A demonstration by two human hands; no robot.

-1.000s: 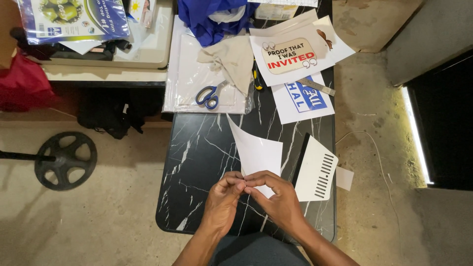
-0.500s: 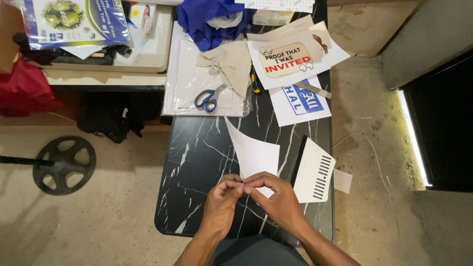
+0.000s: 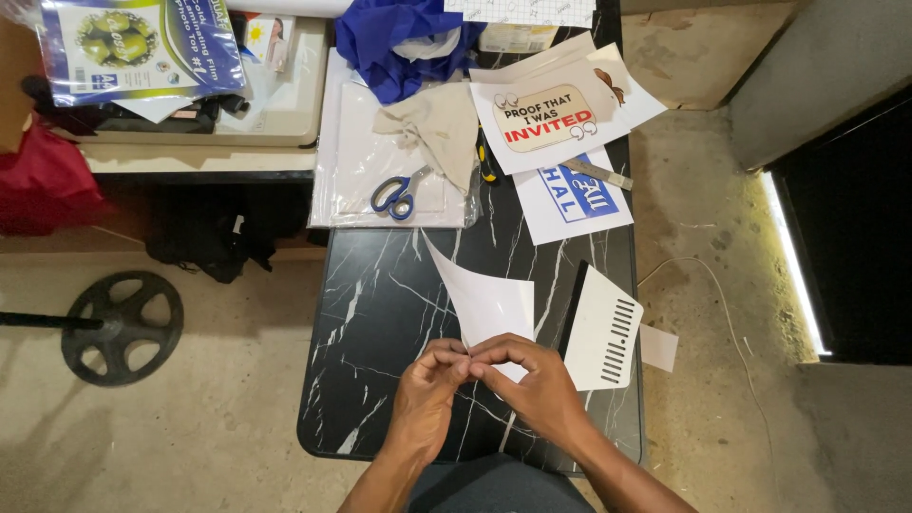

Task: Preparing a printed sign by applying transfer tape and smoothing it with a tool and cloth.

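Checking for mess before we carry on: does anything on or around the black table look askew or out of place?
The white card with black bars sticks out past the black table's right edge, with a loose paper scrap beside it. The printed sheets are heaped crookedly. Both hands pinch a curled white sheet.

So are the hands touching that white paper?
Touching. The head view shows left hand and right hand fingertips pinching the near edge of the white paper sheet.

The table (image 3: 380, 313) is black with white marble veins, the sheet (image 3: 489, 304) pinched over it plain white, the scissors (image 3: 397, 195) blue-handled, the crumpled cloth (image 3: 399, 38) deep blue, the card (image 3: 600, 331) white with black stripes, and the bag (image 3: 43, 185) red.
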